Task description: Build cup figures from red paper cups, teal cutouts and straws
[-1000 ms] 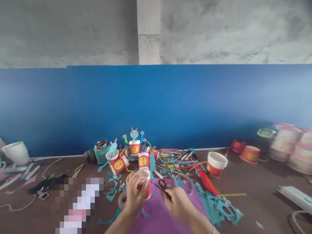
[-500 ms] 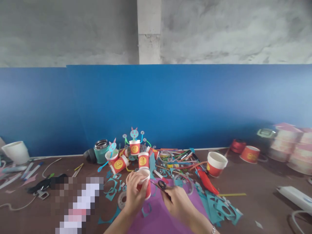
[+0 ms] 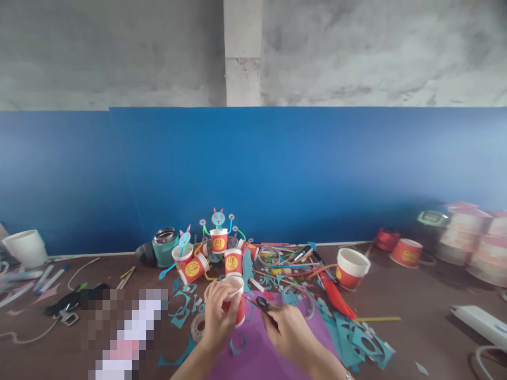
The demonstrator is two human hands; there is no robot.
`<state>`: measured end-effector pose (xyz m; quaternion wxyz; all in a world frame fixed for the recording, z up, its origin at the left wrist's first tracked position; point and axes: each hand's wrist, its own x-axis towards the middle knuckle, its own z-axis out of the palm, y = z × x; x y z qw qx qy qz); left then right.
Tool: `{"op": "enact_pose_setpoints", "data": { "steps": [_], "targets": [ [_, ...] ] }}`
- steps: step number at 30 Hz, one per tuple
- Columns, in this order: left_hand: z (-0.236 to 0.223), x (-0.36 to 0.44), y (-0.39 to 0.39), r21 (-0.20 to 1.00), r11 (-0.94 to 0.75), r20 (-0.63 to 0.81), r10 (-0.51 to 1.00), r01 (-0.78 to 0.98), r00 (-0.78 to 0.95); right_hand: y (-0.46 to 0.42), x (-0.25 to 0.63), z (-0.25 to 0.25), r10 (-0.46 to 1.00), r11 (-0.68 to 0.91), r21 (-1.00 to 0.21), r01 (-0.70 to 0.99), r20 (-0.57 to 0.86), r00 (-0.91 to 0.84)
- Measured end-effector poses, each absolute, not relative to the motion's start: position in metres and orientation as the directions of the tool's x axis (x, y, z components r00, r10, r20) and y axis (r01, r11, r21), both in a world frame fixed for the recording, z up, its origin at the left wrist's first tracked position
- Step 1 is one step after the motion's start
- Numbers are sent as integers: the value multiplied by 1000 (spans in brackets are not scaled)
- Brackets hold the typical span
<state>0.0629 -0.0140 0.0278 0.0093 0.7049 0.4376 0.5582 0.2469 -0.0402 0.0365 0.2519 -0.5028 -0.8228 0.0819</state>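
Note:
My left hand [image 3: 217, 316] is wrapped round a small red paper cup [image 3: 236, 302] with a white inside, held upright just above a purple paper sheet [image 3: 257, 354]. My right hand [image 3: 288, 333] grips black-handled scissors [image 3: 261, 304], whose blades point left toward the cup's side. Both hands hover over the near middle of the brown table [image 3: 420, 311]. Behind them stand several red cups decorated with teal paper cat faces [image 3: 218, 238].
Teal paper offcuts [image 3: 358, 338] and straws [image 3: 293, 261] litter the table right of the hands. A larger red and white cup [image 3: 350, 268] stands to the right, a teal metal jar [image 3: 165, 245] to the left, a white bucket [image 3: 26, 247] at far left, tape roll [image 3: 197, 327] by my left wrist.
Hardly anything has moved. The view has shifted down a touch, and both hands with the cup and the scissors stay in the same pose.

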Motion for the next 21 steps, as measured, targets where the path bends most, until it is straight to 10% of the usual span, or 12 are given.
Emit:
{"op": "enact_pose_setpoints", "data": {
  "steps": [8, 12, 16, 21],
  "targets": [
    [26, 66, -13, 486, -631, 785, 619, 605, 15, -40, 245, 35, 888, 457, -536, 710, 315, -334],
    [22, 66, -14, 459, -654, 789, 611, 601, 62, -36, 241, 34, 944, -9, -945, 326, -115, -309],
    [19, 66, -14, 458, -654, 774, 627, 602, 92, -31, 240, 34, 863, -324, -946, 19, -304, -404],
    [19, 65, -10, 460, -635, 777, 627, 621, 64, -41, 241, 41, 960, 194, -823, 534, 48, -275]
  ]
}}
